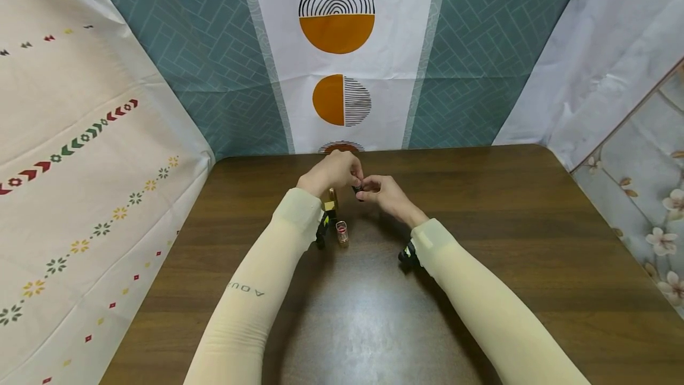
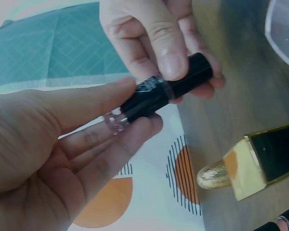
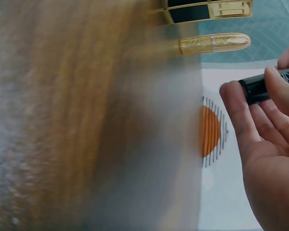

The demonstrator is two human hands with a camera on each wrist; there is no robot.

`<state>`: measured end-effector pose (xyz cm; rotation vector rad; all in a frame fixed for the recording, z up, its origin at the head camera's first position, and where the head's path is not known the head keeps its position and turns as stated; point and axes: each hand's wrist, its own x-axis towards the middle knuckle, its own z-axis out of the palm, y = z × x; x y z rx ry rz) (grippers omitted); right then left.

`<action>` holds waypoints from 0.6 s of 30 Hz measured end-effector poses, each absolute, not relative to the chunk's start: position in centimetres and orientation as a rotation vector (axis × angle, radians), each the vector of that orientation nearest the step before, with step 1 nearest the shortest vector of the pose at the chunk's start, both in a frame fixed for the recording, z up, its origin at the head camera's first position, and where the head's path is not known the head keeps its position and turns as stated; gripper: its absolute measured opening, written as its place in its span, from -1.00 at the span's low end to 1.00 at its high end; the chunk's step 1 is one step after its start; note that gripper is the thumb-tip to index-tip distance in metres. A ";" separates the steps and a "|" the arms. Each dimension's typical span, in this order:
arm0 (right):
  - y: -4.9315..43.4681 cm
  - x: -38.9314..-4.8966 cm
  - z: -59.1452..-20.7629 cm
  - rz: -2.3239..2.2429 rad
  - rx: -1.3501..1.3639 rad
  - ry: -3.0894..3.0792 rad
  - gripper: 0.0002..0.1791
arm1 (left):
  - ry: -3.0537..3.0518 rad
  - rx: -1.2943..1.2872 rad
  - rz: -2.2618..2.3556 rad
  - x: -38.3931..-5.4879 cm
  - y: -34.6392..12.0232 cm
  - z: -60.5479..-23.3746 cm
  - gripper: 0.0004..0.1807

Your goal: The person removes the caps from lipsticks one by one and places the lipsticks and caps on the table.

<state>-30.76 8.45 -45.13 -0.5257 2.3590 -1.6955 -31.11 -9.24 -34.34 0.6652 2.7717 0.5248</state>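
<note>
Far left: a cream cloth (image 1: 80, 135), printed with floral and arrow-like bands. Next, the left hand (image 1: 333, 170), in a pale sleeve; the clear, faceted end and lettered section of a black cosmetic tube (image 2: 147, 100) are pinched between its thumb and fingers. Near that wrist, on a brown wood-grain tabletop (image 1: 534, 224): one black-and-gold rectangular case (image 2: 280, 156); one slim gold tube with a rounded end (image 3: 214, 43), just beside it; one clear-capped tube with red showing inside (image 1: 342, 232), set nearer the wearer. The black tube is held above the tabletop, tilted, between both hands. To its right, the right hand (image 1: 386, 195): the plain black end is clamped between its thumb and fingers. Far right: a grey floral cloth (image 1: 662, 242).
</note>
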 end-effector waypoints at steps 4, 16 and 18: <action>8.4 -30.9 -44.5 -1.759 -0.526 2.385 -0.67 | 2.819 0.699 0.578 -31.1 -9.2 -33.9 -0.94; 8.7 -31.0 -44.0 -1.817 -0.504 2.403 -0.69 | 2.830 0.729 0.646 -31.2 -9.2 -33.7 -0.93; 8.9 -30.9 -43.9 -1.808 -0.508 2.423 -0.69 | 2.832 0.728 0.646 -31.1 -9.0 -33.6 -0.94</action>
